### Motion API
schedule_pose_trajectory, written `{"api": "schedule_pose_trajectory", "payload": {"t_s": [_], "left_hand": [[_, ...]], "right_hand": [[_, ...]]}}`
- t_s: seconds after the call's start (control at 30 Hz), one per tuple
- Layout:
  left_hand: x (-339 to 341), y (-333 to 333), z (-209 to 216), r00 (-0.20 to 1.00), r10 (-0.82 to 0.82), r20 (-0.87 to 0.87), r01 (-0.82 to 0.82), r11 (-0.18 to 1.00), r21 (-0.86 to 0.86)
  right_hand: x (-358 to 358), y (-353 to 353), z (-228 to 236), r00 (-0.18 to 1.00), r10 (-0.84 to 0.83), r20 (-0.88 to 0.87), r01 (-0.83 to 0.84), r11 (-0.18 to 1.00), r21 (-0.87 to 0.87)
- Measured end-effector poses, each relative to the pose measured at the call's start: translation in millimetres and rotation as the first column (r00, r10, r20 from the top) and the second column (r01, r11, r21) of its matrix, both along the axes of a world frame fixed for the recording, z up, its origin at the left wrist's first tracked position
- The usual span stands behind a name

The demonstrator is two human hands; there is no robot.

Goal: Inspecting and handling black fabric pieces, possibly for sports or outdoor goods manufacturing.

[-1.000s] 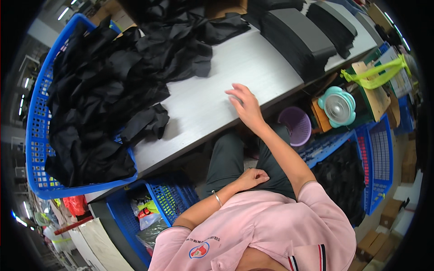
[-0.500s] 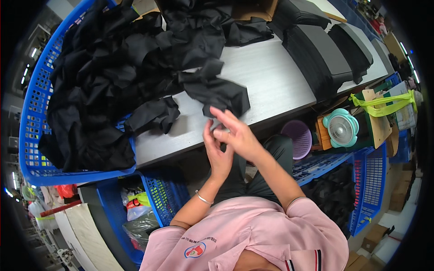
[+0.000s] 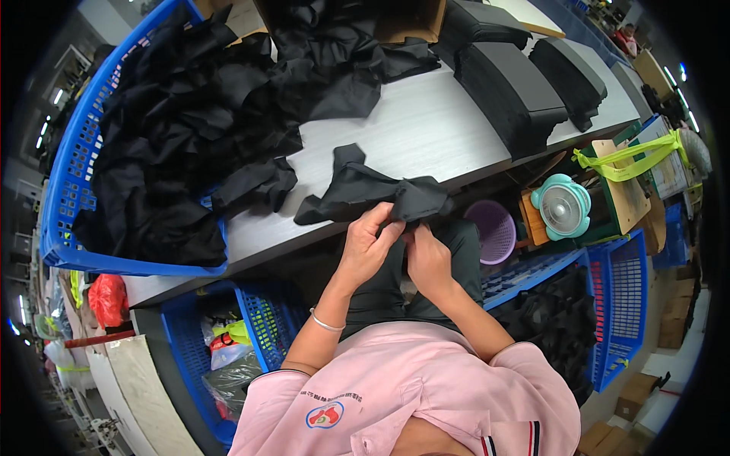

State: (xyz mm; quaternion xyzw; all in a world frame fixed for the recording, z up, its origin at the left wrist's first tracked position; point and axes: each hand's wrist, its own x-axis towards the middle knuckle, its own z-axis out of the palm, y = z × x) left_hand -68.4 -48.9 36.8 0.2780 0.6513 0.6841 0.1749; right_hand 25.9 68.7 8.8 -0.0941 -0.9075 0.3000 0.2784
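A black fabric piece point(image 3: 372, 194) hangs over the table's front edge, pinched along its near side by both my hands. My left hand point(image 3: 366, 247) grips it with thumb and fingers, a bracelet on that wrist. Close beside it, my right hand point(image 3: 428, 258) is closed on the same piece's edge; its fingertips are partly hidden. Behind lies a large heap of crumpled black fabric pieces point(image 3: 220, 114), spilling from a blue plastic basket point(image 3: 53, 228) onto the pale table point(image 3: 426, 125).
Neat stacks of dark flat pieces point(image 3: 517, 80) stand at the table's back right. Below the edge are a purple bin point(image 3: 490, 228) and a small turquoise fan point(image 3: 563, 205). Blue crates point(image 3: 620, 304) flank my legs, one with black pieces, another point(image 3: 186, 357) with plastic bags.
My hands were together, away from the fabric piece; now they are apart and both grip it. The piece has been drawn away from the heap toward me.
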Motion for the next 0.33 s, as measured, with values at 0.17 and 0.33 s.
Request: {"api": "schedule_pose_trajectory", "payload": {"t_s": [0.17, 0.33], "left_hand": [[-3.0, -11.8, 16.4, 0.992, -0.11, -0.067, 0.105, 0.991, -0.078], [15.6, 11.1, 19.2, 0.956, -0.223, -0.19, 0.172, 0.952, -0.253]], "right_hand": [[31.0, 9.6, 13.1, 0.957, 0.072, -0.281, 0.037, 0.93, 0.365], [32.5, 8.2, -24.4, 0.976, 0.214, -0.029, -0.209, 0.904, -0.373]]}}
